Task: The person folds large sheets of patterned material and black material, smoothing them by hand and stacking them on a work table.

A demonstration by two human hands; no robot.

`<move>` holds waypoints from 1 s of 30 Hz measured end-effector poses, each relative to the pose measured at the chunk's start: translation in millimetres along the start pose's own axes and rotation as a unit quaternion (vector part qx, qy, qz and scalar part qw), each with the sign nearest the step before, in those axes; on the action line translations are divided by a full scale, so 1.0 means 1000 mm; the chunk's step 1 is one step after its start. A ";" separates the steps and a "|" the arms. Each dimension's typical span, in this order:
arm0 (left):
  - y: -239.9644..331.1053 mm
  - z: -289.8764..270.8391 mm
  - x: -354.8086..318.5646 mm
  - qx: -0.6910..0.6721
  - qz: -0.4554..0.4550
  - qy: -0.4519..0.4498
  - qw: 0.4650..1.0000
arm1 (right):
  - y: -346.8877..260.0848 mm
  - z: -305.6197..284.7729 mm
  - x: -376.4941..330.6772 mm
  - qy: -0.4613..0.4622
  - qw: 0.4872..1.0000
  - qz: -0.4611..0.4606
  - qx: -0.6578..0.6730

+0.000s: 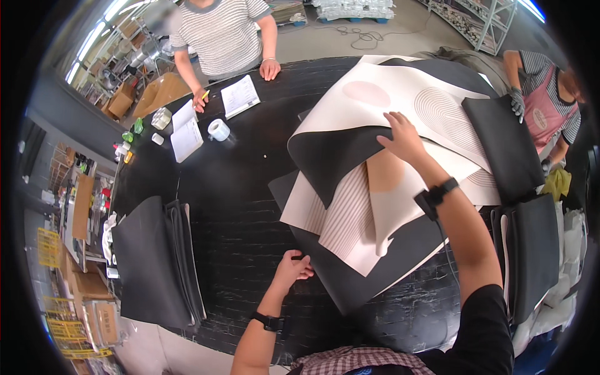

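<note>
My right hand (403, 139) reaches over the pile with its fingers spread, touching the raised fold of a patterned mat (325, 114). The mat's pale face carries a pinkish oval and curved lines; its dark underside (340, 150) shows below the fold. Under it lie other pale mats, among them a striped mat (344, 228) with a curled neighbour. A black-backed sheet (340, 294) lies lowest. Beside its left edge is my left hand (292, 270), fingers loosely bent and apart, apparently holding nothing. Whether its fingertips touch the sheet is unclear.
Folded dark mats (153, 262) stand at the table's left; more folded mats (531, 256) are at the right. Across the black table (250, 175), a person (222, 37) holds a pen by open notebooks (239, 97). A label roll (218, 130) sits nearby. A gloved co-worker (544, 106) handles a dark mat (503, 150).
</note>
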State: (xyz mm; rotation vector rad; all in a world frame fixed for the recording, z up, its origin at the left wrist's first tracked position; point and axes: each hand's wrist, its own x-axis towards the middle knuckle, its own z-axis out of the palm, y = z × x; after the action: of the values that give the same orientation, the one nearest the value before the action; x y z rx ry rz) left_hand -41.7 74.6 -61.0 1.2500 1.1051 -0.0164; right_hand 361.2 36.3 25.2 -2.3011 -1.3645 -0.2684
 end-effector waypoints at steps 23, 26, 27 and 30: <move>-0.032 0.011 0.003 -0.015 0.104 0.078 0.991 | 0.016 0.068 -0.046 0.067 0.955 0.277 0.083; -0.021 0.037 0.010 -0.008 0.124 0.078 0.989 | 0.095 0.054 -0.083 -0.048 0.912 0.339 0.228; -0.046 0.026 0.023 0.089 0.172 0.117 0.974 | 0.075 0.047 -0.099 0.091 0.781 0.362 0.501; -0.020 0.041 0.004 0.072 0.156 0.094 0.981 | 0.094 0.004 -0.123 0.234 0.762 0.335 0.502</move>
State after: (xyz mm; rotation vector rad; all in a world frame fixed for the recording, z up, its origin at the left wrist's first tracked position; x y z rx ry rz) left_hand -23.7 38.1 -82.8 1.5702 1.0705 0.2681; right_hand 382.1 -96.3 -51.7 -1.4623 -0.2059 0.1181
